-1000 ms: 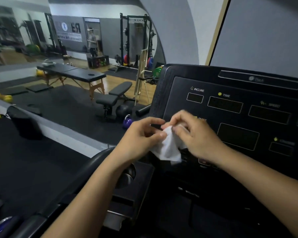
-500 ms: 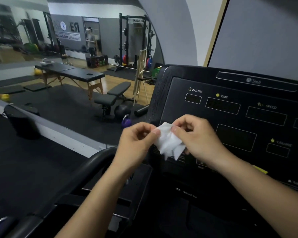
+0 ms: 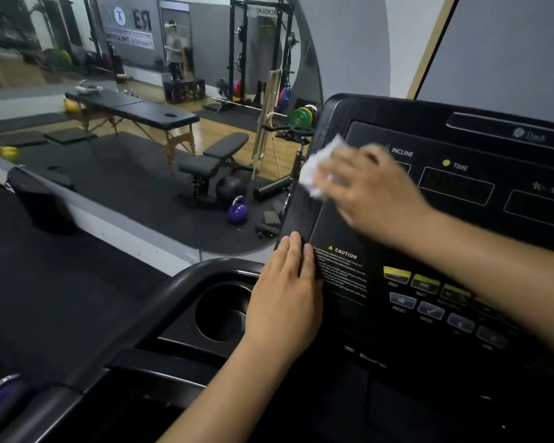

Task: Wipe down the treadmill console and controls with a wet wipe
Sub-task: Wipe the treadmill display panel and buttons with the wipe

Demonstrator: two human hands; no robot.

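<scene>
Two hands work on the treadmill console (image 3: 349,231). Our right hand (image 3: 375,193) has the wet wipe (image 3: 317,169) under and beyond its fingertips, against the console's upper left corner beside the INCLINE label (image 3: 402,152). Blur hides the fingers, so we cannot tell if they pinch the wipe or press it flat. Our left hand (image 3: 285,298) lies flat, fingers straight and together, with the tips on the console's left edge just beside the CAUTION label (image 3: 344,254). It holds nothing.

Risks, as we judge them:
- The wipe is bunched and only partly under the fingers, so a fast stroke may leave it behind or drag bare skin over the panel.
- The yellow buttons (image 3: 397,273) and grey buttons (image 3: 430,310) sit below the right wrist, and hard pressure there may trigger a control.
- A very wet wipe could push liquid into the button seams.
- The strip under the left palm stays unwiped unless that hand lifts.

Materials:
- The wipe is white, soft and crumpled.
- The console face is smooth matte black with printed text and dark rectangular display windows.
- Its left border looks rough and grainy.
- The buttons are small raised rectangles.
- A round, deep black cup holder (image 3: 219,311) sits just left of the left hand's knuckles.
</scene>
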